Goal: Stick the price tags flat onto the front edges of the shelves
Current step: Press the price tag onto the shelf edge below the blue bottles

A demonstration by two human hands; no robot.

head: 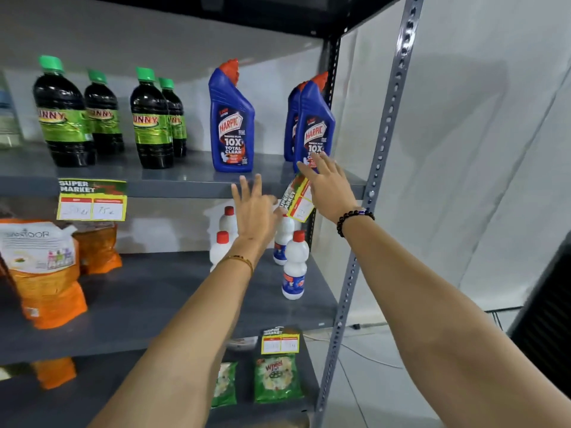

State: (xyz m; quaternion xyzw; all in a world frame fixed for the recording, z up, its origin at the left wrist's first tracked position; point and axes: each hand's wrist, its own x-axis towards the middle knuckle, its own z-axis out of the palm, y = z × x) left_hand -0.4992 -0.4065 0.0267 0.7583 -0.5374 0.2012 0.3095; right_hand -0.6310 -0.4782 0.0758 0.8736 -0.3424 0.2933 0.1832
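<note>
A yellow, green and red price tag hangs tilted at the right end of the upper shelf's front edge. My right hand lies over its upper right part with fingers stretched out, holding it by the thumb side against the edge. My left hand hovers just left of the tag, fingers spread; its thumb is close to the tag's left edge and grips nothing. A second price tag sits flat on the same edge at the left. A third price tag is on the middle shelf's front edge.
Blue Harpic bottles and green-capped dark bottles stand on the upper shelf. White bottles and orange pouches fill the middle shelf, green packets the lower one. A perforated steel upright bounds the right side.
</note>
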